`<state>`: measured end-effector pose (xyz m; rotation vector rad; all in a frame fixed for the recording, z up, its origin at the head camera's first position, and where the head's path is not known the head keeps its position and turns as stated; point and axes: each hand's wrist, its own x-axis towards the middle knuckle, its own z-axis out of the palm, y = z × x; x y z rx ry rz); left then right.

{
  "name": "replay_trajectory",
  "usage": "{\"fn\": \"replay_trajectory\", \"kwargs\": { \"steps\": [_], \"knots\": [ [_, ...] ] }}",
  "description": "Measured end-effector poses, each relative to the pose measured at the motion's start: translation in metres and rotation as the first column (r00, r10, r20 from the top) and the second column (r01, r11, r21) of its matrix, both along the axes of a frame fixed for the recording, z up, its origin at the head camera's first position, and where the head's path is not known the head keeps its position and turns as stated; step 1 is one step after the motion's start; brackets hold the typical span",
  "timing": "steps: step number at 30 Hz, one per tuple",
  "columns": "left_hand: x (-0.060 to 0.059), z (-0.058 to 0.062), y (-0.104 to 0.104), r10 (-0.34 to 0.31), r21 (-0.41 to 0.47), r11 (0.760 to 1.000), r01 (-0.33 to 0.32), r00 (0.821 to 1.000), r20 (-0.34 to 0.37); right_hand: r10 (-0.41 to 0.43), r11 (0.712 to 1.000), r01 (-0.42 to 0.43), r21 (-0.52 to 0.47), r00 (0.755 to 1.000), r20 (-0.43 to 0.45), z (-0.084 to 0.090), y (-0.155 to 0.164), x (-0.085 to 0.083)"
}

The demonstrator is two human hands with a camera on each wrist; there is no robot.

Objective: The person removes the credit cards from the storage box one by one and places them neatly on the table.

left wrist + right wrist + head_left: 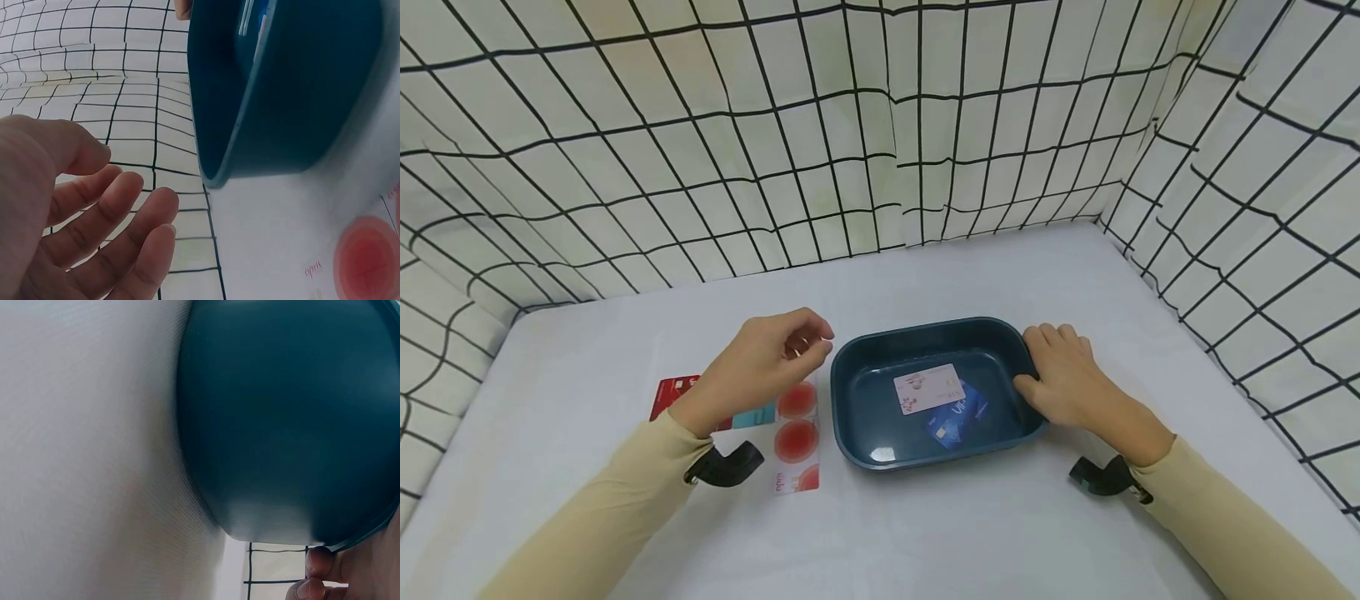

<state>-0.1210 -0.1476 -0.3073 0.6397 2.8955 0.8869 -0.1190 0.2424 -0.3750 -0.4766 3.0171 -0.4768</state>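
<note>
A dark teal plastic tray (865, 454) sits on the white table. Inside it a pale pink card (929, 389) overlaps a blue card (957, 421). My right hand (1067, 375) grips the tray's right end, thumb at the inner side of the rim; its fingertips also show by the rim in the right wrist view. My left hand (778, 354) hovers just left of the tray, fingers loosely curled with nothing between them, as the left wrist view confirms. Under and beside that hand lie a red card (672, 392), a teal-blue card (754, 417) and cards with red circles (795, 440).
White walls with a black wire grid (820, 158) rise behind the table and on both sides. A white cloth (925, 533) covers the tabletop. Small black devices (730, 467) are strapped at both wrists, over beige sleeves.
</note>
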Motion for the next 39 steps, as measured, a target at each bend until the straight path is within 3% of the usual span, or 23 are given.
{"fn": "replay_trajectory", "kwargs": {
  "steps": [5,11,24,31,39],
  "knots": [
    [-0.005,-0.002,0.017,-0.044,0.031,0.999,0.044,0.999,0.009,0.002,1.000,-0.002,-0.004,1.000,0.005,0.002,-0.001,0.000],
    [-0.010,-0.009,0.043,-0.141,0.056,0.988,0.141,0.990,0.007,-0.005,1.000,0.005,0.000,1.000,0.002,0.003,-0.001,-0.001],
    [-0.018,-0.022,0.083,-0.262,0.025,0.965,0.261,0.964,0.040,0.016,1.000,-0.016,-0.003,1.000,-0.026,0.003,-0.002,0.004],
    [-0.017,-0.018,0.086,-0.285,0.023,0.958,0.284,0.956,0.063,0.019,1.000,-0.019,-0.002,0.999,-0.032,0.003,-0.003,0.008],
    [-0.015,-0.005,0.084,-0.291,0.014,0.957,0.291,0.955,0.050,0.031,0.999,-0.031,-0.007,0.998,-0.047,0.005,-0.006,0.012]
  ]
}}
